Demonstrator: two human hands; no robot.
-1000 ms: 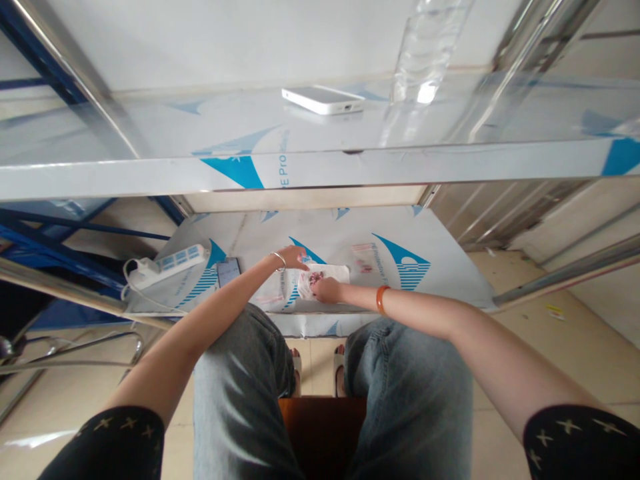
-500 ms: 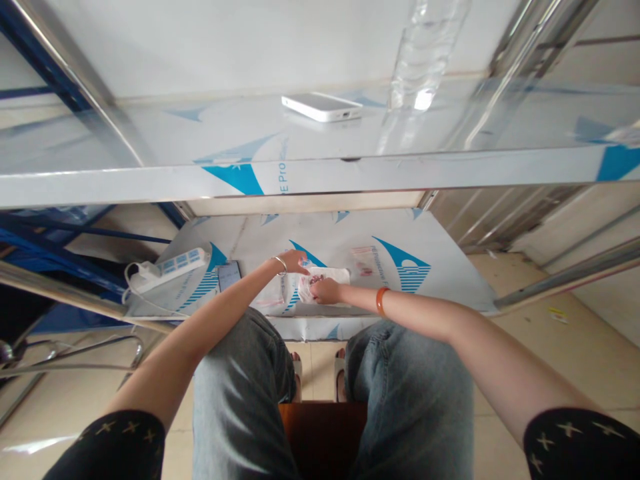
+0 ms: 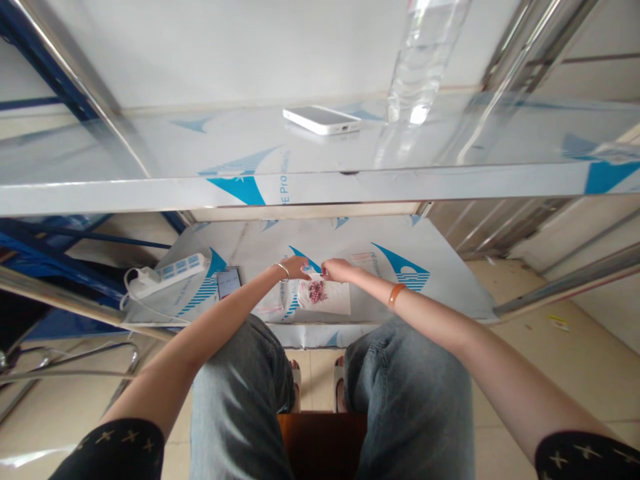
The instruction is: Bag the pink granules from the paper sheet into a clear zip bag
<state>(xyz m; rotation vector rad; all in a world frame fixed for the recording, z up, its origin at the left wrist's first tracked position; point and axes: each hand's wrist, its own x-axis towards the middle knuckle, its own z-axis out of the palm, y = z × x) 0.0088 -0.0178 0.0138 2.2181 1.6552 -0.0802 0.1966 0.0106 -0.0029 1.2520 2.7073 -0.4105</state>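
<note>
**Clear bag of red bits pinched at its top edge, low shelf**

Denim knees nearest, seated person leaning over a low shelf point(image 3: 450, 280) wrapped in white film with blue print. On it lies a small clear bag point(image 3: 324, 295) holding a cluster of red pieces point(image 3: 315, 291). Left hand point(image 3: 296, 267) and right hand point(image 3: 338, 269) both pinch narrow at the bag's far edge, likely the mouth, so contents stay put. Left of it: dark phone point(image 3: 229, 282), white power strip point(image 3: 167, 273). Second bag point(image 3: 363, 257) just past the right hand. Above, bench point(image 3: 150, 193) film reads "E Pro…", rest cut off; white phone point(image 3: 321, 119) and clear bottle point(image 3: 420, 60) sit on it.
</note>
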